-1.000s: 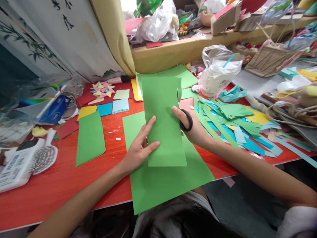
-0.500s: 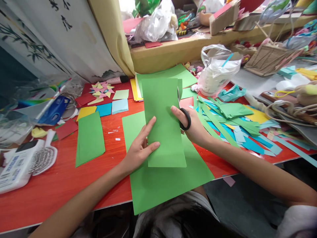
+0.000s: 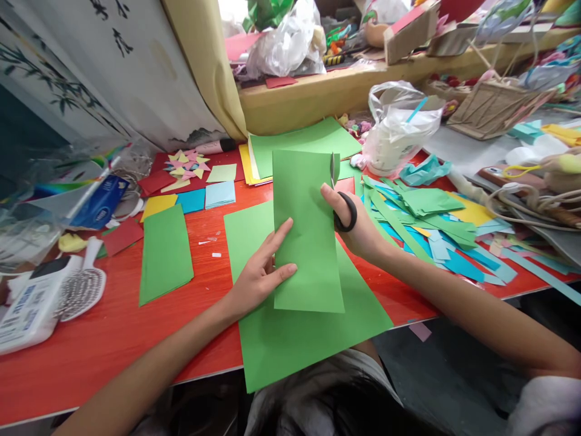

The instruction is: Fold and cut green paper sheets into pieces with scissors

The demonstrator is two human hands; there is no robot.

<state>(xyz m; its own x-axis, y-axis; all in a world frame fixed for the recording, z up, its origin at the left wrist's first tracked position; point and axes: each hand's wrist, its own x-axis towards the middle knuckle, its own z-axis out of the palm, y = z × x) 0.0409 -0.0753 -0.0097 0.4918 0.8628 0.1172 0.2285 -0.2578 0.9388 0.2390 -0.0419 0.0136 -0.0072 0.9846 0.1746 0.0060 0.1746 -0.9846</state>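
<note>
My left hand (image 3: pixel 261 275) pinches the left edge of an upright green paper sheet (image 3: pixel 308 230), thumb in front and fingers behind. My right hand (image 3: pixel 358 227) grips black-handled scissors (image 3: pixel 341 203) at the sheet's right edge, with the blades pointing up along that edge near its top right corner. A larger green sheet (image 3: pixel 299 330) lies flat on the red table (image 3: pixel 113 327) under both hands and hangs over the near edge.
A folded green sheet (image 3: pixel 166 251) lies to the left. Green and blue paper strips (image 3: pixel 426 227) pile up at the right. Coloured squares (image 3: pixel 206 194), a white plastic bag (image 3: pixel 399 130), a hairbrush (image 3: pixel 82 287), a calculator (image 3: pixel 27 306) and a cluttered shelf (image 3: pixel 345 85) surround the work area.
The held green sheet has shifted slightly right and lower, and the scissors have moved up along its right edge. Both hands keep their grip.
</note>
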